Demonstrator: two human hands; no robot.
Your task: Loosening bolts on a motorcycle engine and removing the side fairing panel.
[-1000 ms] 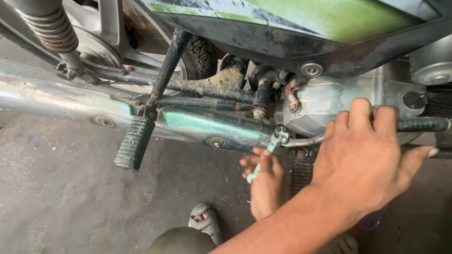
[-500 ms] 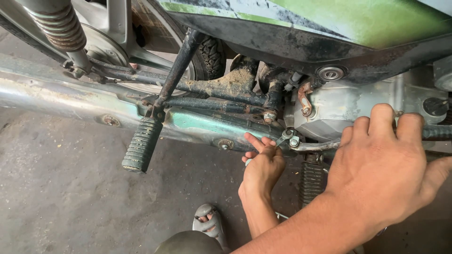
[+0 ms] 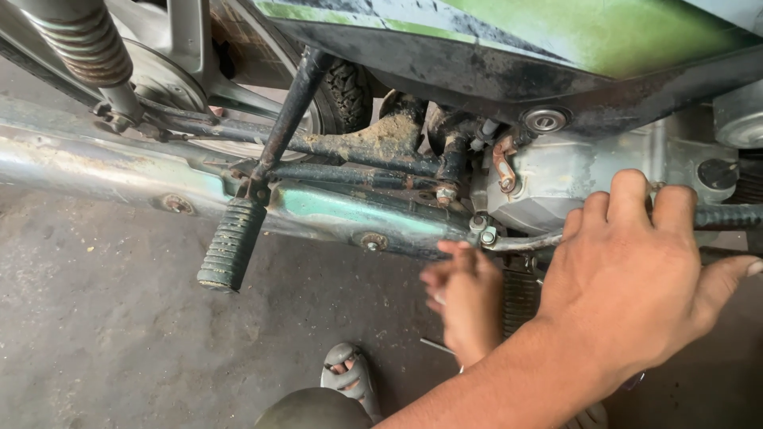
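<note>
Motorcycle (image 3: 493, 87) on stained grey concrete floor (image 3: 103, 342)

Ribbed rubber footpeg (image 3: 230, 245) hanging low, rusty shock spring (image 3: 79, 40) top left, grey sandal (image 3: 350, 380) on stained concrete floor (image 3: 103, 342).

No packages, labels, signs, screens.

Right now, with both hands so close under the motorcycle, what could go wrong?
1. The right hand is blurred just below the bolt; a slip could knock the knuckles against the dirty frame.
2. The foot in an open sandal is right under the work; a dropped part could hit the toes.
3. The left hand leans on the footrest bar; it might slide off.
</note>
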